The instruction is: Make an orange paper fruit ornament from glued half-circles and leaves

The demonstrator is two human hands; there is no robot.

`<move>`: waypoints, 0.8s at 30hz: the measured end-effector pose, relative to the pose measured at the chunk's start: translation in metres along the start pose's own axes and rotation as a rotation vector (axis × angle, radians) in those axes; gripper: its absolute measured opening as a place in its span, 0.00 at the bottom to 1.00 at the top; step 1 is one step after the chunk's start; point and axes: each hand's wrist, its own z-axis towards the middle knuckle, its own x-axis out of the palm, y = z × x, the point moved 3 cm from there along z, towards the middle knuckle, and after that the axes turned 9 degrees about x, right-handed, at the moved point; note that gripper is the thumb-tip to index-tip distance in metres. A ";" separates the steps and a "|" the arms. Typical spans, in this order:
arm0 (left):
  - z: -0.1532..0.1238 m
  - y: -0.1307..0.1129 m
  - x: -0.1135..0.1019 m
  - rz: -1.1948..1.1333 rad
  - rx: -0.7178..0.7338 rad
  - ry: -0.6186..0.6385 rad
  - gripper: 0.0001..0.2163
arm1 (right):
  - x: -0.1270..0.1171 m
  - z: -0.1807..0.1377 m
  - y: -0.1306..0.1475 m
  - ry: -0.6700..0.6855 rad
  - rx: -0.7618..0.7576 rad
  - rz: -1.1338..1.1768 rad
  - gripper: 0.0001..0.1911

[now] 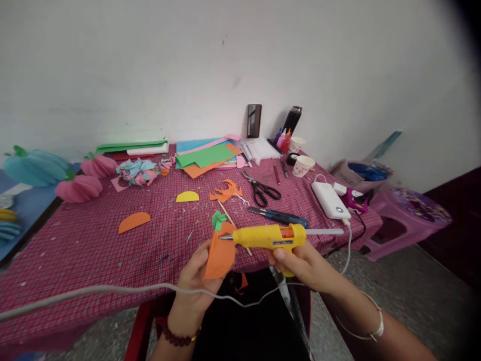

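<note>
My left hand is closed on a folded orange paper craft with a green paper tuft at its top. My right hand grips a yellow hot glue gun. Its metal nozzle touches the orange paper near the top. A clear glue stick pokes out of the gun's back. Both hands are just in front of the near edge of a table with a red checked cloth. A grey cord runs across in front of my left wrist.
On the table lie black scissors, a blue-handled tool, orange and yellow paper half-circles, coloured paper sheets, paper scraps, paper cups, a white power bank. Pink and teal paper balls sit left. A purple stool stands right.
</note>
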 end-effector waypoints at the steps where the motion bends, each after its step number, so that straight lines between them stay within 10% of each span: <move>1: 0.000 0.000 0.000 0.001 -0.002 -0.004 0.11 | 0.000 0.000 0.000 0.002 0.000 0.001 0.22; 16: 0.006 -0.015 -0.005 -0.177 0.101 -0.075 0.15 | -0.014 -0.003 -0.001 -0.079 -0.086 -0.028 0.16; 24: 0.011 -0.033 -0.008 -0.262 0.193 -0.154 0.17 | -0.089 0.035 -0.021 -0.565 -0.049 -0.913 0.18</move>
